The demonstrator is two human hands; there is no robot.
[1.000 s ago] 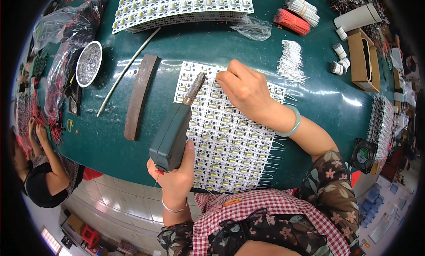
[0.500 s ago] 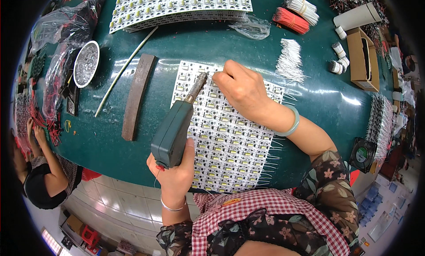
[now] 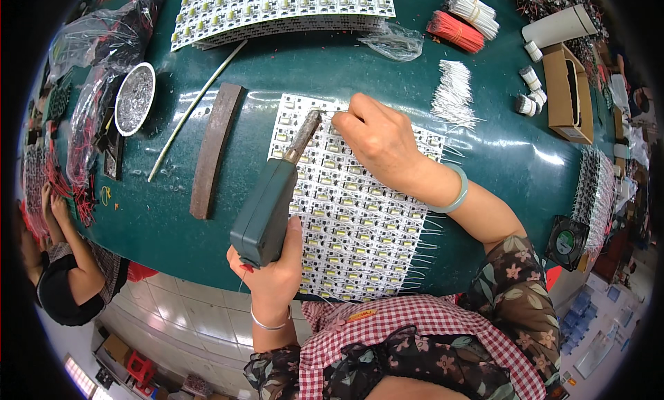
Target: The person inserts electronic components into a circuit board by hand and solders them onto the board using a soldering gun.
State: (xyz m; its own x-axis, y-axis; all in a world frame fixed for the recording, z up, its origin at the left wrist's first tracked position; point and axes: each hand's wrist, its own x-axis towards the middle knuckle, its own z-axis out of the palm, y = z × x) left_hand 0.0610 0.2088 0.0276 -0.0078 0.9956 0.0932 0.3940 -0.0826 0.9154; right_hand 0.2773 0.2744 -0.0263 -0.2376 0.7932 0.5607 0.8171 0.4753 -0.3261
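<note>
My left hand (image 3: 270, 275) is closed around the grip of a dark green soldering gun (image 3: 263, 210). Its crusted metal tip (image 3: 313, 118) touches the upper part of a white circuit board panel (image 3: 339, 227) with rows of small yellowish LEDs. Close to the tip, my right hand (image 3: 377, 134) rests over the panel, thumb and finger pinched. A thin wire end (image 3: 326, 112) shows just beyond the pinch; the rest is hidden by the fingers. Many thin white wires lie across the panel and stick out past its right edge.
A brown bar (image 3: 216, 151), a thin pale rod (image 3: 197, 99) and a white bowl of grey bits (image 3: 135, 99) lie left. Stacked panels (image 3: 283, 9) stand behind. White wires (image 3: 453, 92), wire bundles (image 3: 456, 32) and a cardboard box (image 3: 567, 92) are right. Another person (image 3: 72, 275) works at far left.
My left hand and the soldering gun have shifted slightly left, and the tip a little up and left on the panel. My right hand has stayed in place.
</note>
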